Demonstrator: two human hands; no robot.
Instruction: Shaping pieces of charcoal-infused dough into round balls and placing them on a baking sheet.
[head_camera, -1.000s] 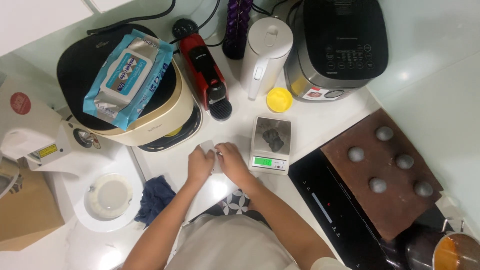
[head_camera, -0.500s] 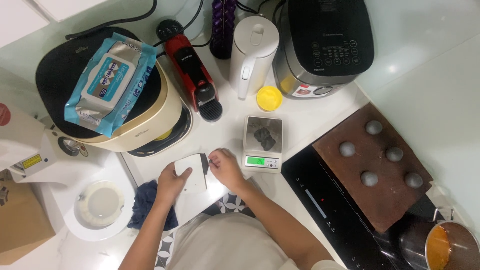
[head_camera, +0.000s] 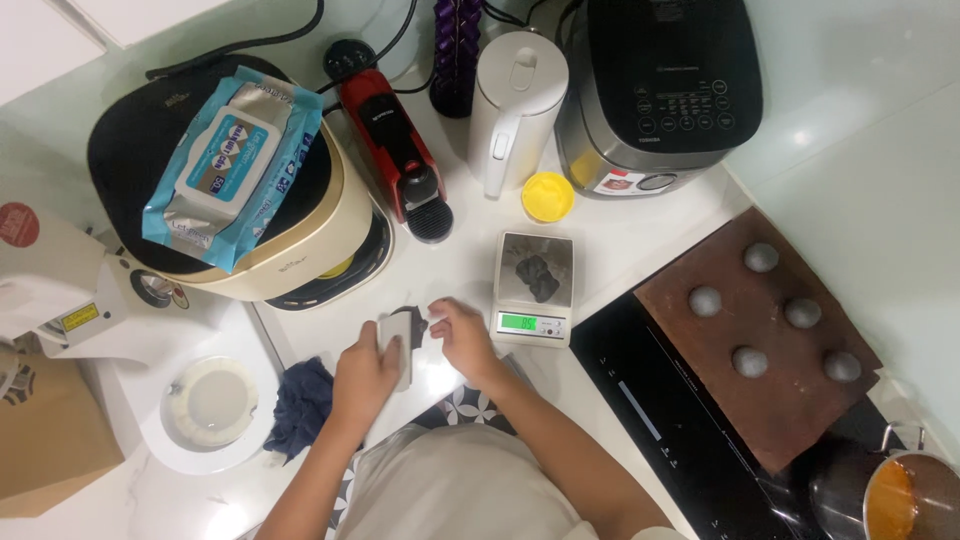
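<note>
Head view: the left hand (head_camera: 365, 372) grips a white scraper card (head_camera: 397, 340), fingers closed on it, at a dark dough lump (head_camera: 412, 322) on the table (head_camera: 470, 270). The right hand (head_camera: 462, 335) rests on the lump's other side; I cannot tell whether its fingers pinch it. One dark piece (head_camera: 537, 276) already lies on the scale (head_camera: 535, 288); five grey balls sit on the brown board (head_camera: 770, 370). Portioning appears part done, with dough left. Against the earlier frame, the hands sit closer together.
</note>
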